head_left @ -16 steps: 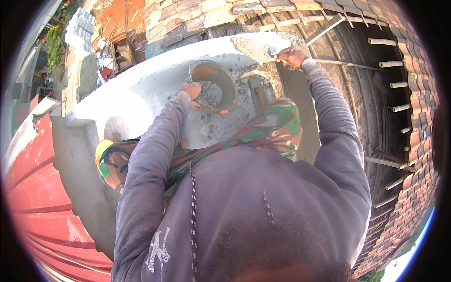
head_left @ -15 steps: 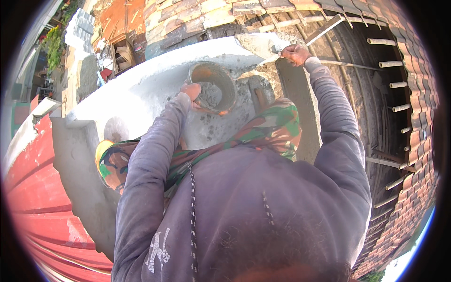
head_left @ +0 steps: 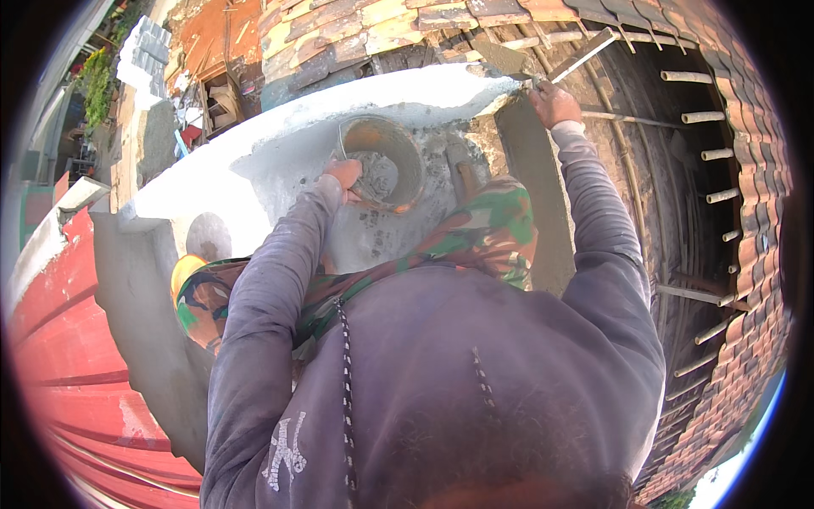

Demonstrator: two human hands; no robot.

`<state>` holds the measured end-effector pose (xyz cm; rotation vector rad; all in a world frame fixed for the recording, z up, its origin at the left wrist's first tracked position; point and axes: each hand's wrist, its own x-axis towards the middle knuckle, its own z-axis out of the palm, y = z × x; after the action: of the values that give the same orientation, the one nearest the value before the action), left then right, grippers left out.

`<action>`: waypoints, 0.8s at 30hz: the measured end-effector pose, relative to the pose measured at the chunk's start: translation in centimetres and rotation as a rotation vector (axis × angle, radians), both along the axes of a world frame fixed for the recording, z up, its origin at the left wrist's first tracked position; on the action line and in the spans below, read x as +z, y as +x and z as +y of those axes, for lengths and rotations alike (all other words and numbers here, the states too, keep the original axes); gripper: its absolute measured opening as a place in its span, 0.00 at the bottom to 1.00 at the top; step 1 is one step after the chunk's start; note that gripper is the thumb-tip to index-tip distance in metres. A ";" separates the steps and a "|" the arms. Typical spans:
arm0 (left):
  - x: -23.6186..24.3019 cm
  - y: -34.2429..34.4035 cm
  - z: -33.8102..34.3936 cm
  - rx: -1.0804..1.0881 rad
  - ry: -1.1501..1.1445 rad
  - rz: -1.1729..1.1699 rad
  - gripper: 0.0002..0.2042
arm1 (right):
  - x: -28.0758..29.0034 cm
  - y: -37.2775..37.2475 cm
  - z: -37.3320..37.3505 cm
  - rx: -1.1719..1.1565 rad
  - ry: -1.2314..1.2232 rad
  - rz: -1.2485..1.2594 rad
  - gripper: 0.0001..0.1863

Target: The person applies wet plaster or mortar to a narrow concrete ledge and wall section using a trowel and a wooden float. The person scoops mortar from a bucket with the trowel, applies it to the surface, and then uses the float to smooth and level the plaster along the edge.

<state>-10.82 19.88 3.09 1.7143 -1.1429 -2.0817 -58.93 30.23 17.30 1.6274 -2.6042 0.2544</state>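
Note:
A dark bucket [head_left: 410,161] stands on the pale, sunlit masonry in front of me, with wet grey mortar [head_left: 376,176] in its bottom. The fingers of my left hand [head_left: 342,176] are closed on its near left rim. Farther off and to the right, my right hand [head_left: 557,105] is closed round the handle of a trowel. The trowel's grey-brown blade [head_left: 502,58] sits beyond the far right end of the white wall top [head_left: 398,86]. My fingers hide most of the handle.
A strip of grey mortar [head_left: 536,161] runs down beside my right forearm. Farther right are an opening with wooden battens [head_left: 685,76] and roof tiles [head_left: 767,204]. Red metal sheeting [head_left: 72,339] lies at lower left. Old tiles [head_left: 365,30] cover the far side.
My right hand has shifted slightly right and nearer, and the trowel blade has swung from the wall's end to beyond it. My left hand stays on the bucket rim.

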 end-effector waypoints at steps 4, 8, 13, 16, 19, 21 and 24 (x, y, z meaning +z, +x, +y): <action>3.5 -1.9 2.9 0.171 0.193 0.037 0.15 | -2.3 9.8 2.2 0.228 0.297 -0.218 0.22; 4.1 -3.9 4.8 0.272 0.354 0.287 0.20 | -6.8 17.1 2.1 0.339 0.554 -0.068 0.21; -7.2 0.2 1.6 0.185 -0.215 0.248 0.23 | -12.7 24.0 -0.8 0.538 0.560 -0.103 0.20; -2.0 -3.0 3.9 -0.277 -0.648 -0.292 0.19 | -13.9 20.8 0.9 0.257 0.852 -0.721 0.18; 0.9 -1.0 2.5 -0.598 -0.696 -0.497 0.16 | -14.8 19.1 0.6 0.181 0.829 -1.143 0.17; 1.6 1.0 2.0 -0.671 -0.586 -0.481 0.14 | -13.8 18.5 0.0 0.200 0.763 -1.179 0.16; 1.6 3.8 1.4 -0.732 -0.509 -0.448 0.13 | -8.9 17.0 -2.1 0.276 0.641 -1.135 0.15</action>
<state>-7.03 21.27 4.66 1.6766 -2.4802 -1.4674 -41.95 28.11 8.38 2.6591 -3.4673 0.5192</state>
